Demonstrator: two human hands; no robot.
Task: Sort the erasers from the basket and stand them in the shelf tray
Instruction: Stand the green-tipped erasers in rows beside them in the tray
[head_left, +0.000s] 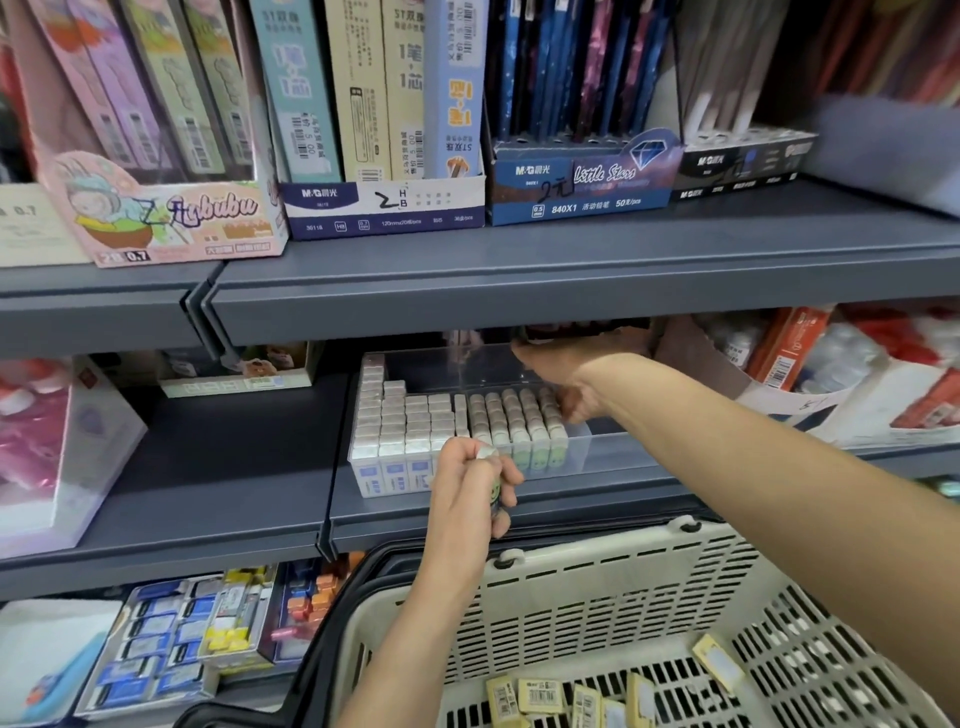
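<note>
A clear shelf tray (597, 447) on the middle shelf holds rows of upright erasers (415, 421): blue-labelled ones on the left, green-labelled ones to their right. My left hand (467, 488) hovers at the tray's front edge, closed on a green-labelled eraser (493, 491). My right hand (566, 379) reaches into the back right of the tray and touches the rightmost row of green erasers; its fingertips are partly hidden. The cream plastic basket (597, 587) sits below, with several yellow-wrapped erasers (540, 696) on its bottom.
The grey upper shelf (519, 291) overhangs the tray closely. Boxes of pencil leads and pens (384, 202) stand on it. Packaged goods flank the tray on the left (57, 447) and right (810, 374). The lower shelf holds more stationery boxes (171, 644).
</note>
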